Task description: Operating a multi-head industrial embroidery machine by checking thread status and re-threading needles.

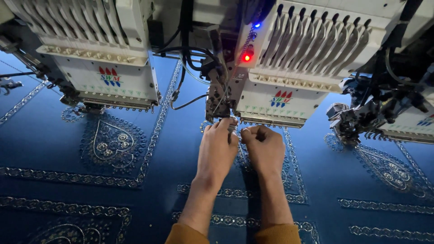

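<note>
My left hand (pixel 218 151) and my right hand (pixel 263 149) reach side by side to the needle area under the middle embroidery head (pixel 289 68). Both pinch with fingertips close together, apparently on a thin thread (pixel 237 132) running between them, just below the head's lower edge. The thread is too fine to see clearly. A sequin or cording attachment (pixel 217 97) hangs right above my left fingers. Under my hands lies dark blue fabric (pixel 181 149) with silver embroidered borders.
Another embroidery head (pixel 104 58) stands to the left over a stitched heart-shaped motif (pixel 110 144). A third head (pixel 398 108) is at the right edge. Black cables (pixel 187 49) hang between the heads. Red and blue indicator lights (pixel 247 57) glow on the middle head.
</note>
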